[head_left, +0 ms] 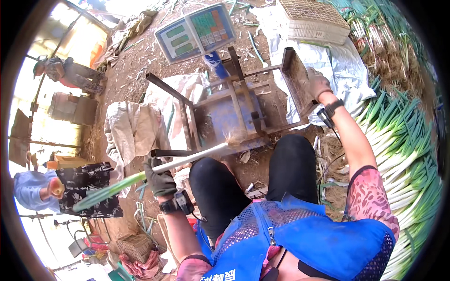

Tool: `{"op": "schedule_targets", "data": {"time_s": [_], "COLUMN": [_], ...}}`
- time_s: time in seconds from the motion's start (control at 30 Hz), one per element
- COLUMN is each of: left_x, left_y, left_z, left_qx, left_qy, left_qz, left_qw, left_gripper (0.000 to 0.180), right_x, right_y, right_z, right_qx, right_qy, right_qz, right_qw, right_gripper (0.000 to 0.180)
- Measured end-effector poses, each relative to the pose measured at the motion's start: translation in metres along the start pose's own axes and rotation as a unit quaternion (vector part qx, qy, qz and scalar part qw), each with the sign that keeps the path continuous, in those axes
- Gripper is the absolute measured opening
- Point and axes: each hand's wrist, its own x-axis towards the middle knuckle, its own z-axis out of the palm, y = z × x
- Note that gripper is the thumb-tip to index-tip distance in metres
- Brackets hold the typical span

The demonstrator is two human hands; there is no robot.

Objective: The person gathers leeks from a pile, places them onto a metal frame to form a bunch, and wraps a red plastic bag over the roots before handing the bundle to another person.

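My gloved left hand (160,179) is closed around a long green onion (190,159) at about the middle of its stalk. The white end with its stringy roots points right, over a rusty metal frame (241,86) in front of my knees. Its green leaves slant down to the left. My right hand (318,84), in a light glove, is at the frame's upright right-hand plate (296,77), fingers stretched toward it and no onion in them. Whether the fingers touch the plate I cannot tell.
A scale display (196,33) stands behind the frame. At right lies a large pile of green onions (398,154), with a second heap (384,42) farther back. A pale crate (315,21) rests on white sheeting (328,65). Two people are at the left.
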Motion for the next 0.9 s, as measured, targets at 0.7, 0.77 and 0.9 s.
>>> {"op": "schedule_targets", "data": {"time_s": [0.7, 0.77, 0.9], "left_x": [-0.074, -0.049, -0.049], "left_y": [-0.063, -0.092, -0.111], "left_z": [0.181, 0.147, 0.136], "left_qx": [0.1, 0.156, 0.29], "left_qy": [-0.337, -0.384, -0.434], "left_qz": [-0.219, -0.233, -0.178], "left_qw": [0.91, 0.88, 0.834], "left_gripper": [0.03, 0.035, 0.04], "right_x": [-0.022, -0.015, -0.017], "right_y": [-0.201, -0.199, -0.15], "right_z": [-0.046, -0.021, 0.039], "right_qx": [0.265, 0.319, 0.349], "right_qy": [0.108, 0.018, -0.219], "right_qz": [-0.336, -0.314, -0.2], "right_qw": [0.897, 0.894, 0.889], "right_gripper": [0.026, 0.028, 0.031]}}
